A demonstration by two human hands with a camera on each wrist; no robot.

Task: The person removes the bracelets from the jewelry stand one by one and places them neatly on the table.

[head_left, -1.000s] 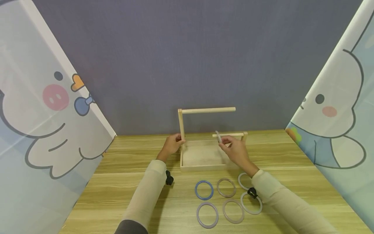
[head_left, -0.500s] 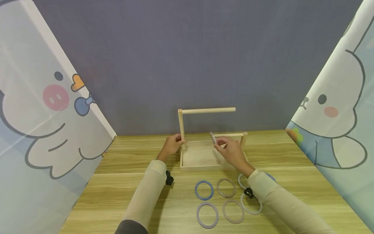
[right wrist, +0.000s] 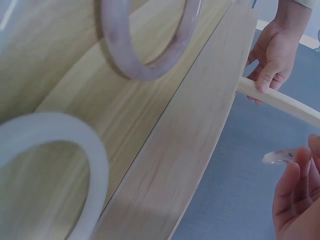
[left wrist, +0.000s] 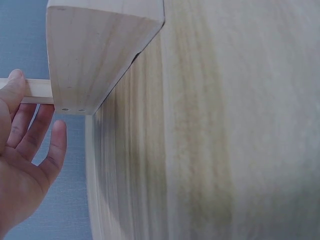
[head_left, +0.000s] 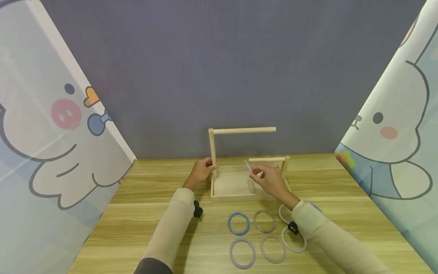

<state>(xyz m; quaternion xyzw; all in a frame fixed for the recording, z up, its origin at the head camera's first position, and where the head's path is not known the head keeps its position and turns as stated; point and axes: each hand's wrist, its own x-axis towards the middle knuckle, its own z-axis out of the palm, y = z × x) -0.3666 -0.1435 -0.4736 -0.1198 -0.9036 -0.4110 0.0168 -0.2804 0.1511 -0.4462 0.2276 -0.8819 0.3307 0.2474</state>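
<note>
A wooden stand has a shallow tray base (head_left: 232, 197), an upper bar (head_left: 244, 130) on its left post (head_left: 212, 146), and a lower bar (head_left: 268, 159) on its right post (head_left: 285, 166). Low on the left post, my left hand (head_left: 201, 170) grips it between thumb and fingers; the left wrist view shows the thumb over the post (left wrist: 39, 90). My right hand (head_left: 270, 180) pinches a pale bangle (head_left: 249, 167) by the lower bar's free left end. In the right wrist view this bangle (right wrist: 275, 157) looks whitish with darker marks. Whether the bar passes through it, I cannot tell.
Several bangles lie on the wood-grain table before the stand: blue (head_left: 229, 223), brownish (head_left: 255, 222), lilac (head_left: 231, 253), pinkish (head_left: 262, 249) and white (head_left: 295, 250). Another blue one (head_left: 317, 207) is partly under the right sleeve. A grey panel (head_left: 171, 95) stands behind.
My right hand has moved left and slightly down with the bangle, from across the lower bar to beside its free end. My left hand stays on the post.
</note>
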